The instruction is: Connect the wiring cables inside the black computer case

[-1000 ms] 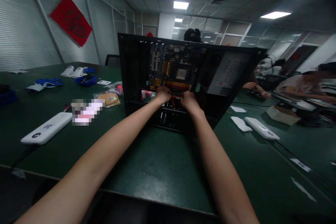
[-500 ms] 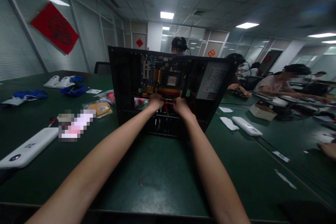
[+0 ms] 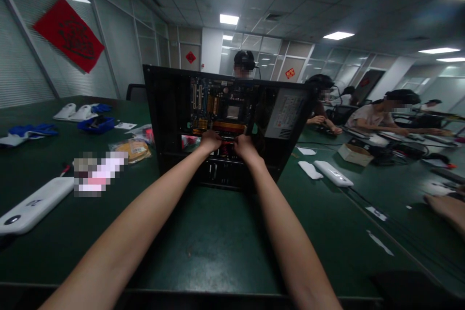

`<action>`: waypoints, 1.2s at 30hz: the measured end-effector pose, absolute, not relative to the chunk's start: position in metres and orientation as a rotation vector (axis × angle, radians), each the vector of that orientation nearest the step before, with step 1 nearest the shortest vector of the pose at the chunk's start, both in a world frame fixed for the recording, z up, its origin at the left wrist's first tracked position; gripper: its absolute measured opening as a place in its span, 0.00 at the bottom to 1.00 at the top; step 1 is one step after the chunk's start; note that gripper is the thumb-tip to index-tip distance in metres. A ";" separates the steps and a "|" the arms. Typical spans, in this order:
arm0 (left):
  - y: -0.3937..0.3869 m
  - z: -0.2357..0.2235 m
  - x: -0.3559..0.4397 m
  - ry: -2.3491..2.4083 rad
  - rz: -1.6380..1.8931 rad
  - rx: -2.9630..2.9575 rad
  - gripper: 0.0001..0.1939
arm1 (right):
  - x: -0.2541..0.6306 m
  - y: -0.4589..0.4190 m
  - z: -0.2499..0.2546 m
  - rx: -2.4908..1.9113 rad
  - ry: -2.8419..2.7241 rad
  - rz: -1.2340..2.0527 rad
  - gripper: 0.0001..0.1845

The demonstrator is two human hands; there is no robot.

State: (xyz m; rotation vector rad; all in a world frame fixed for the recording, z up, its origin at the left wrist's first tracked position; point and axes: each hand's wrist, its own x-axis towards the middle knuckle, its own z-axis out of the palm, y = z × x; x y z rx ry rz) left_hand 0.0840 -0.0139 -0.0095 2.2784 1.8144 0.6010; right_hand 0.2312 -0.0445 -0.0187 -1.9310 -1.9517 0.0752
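A black computer case (image 3: 160,155) stands on its side edge on the table, its open side facing me. Inside it are a motherboard (image 3: 209,99) with a square metallic processor (image 3: 233,112) and, at right, a labelled power supply (image 3: 285,111). My left hand (image 3: 211,141) reaches in at the motherboard's lower edge, fingers closed. Level with it, a short gap to the right, my right hand (image 3: 245,147) is closed too. Something thin and reddish shows between the fingertips, too small and dark to name. Both sets of fingertips are partly hidden.
On the green table (image 3: 203,232) at left lie a white power bank-like device (image 3: 39,201), a bagged yellow item (image 3: 132,150), a blue tray (image 3: 96,125) and gloves (image 3: 32,131). At right are another white device (image 3: 333,173) and an open box (image 3: 355,152). Several people sit beyond.
The whole view has shifted slightly, so the case and table things appear a little further left. Both hands stay closed at the same place inside the case.
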 end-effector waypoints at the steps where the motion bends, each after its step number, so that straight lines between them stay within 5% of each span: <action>1: -0.013 -0.010 0.084 1.803 0.578 2.287 0.15 | 0.231 -0.044 -0.019 -1.940 -1.949 0.076 0.15; 36: -0.007 -0.013 0.084 1.766 0.617 2.340 0.16 | 0.232 -0.037 -0.021 -1.925 -1.885 0.159 0.16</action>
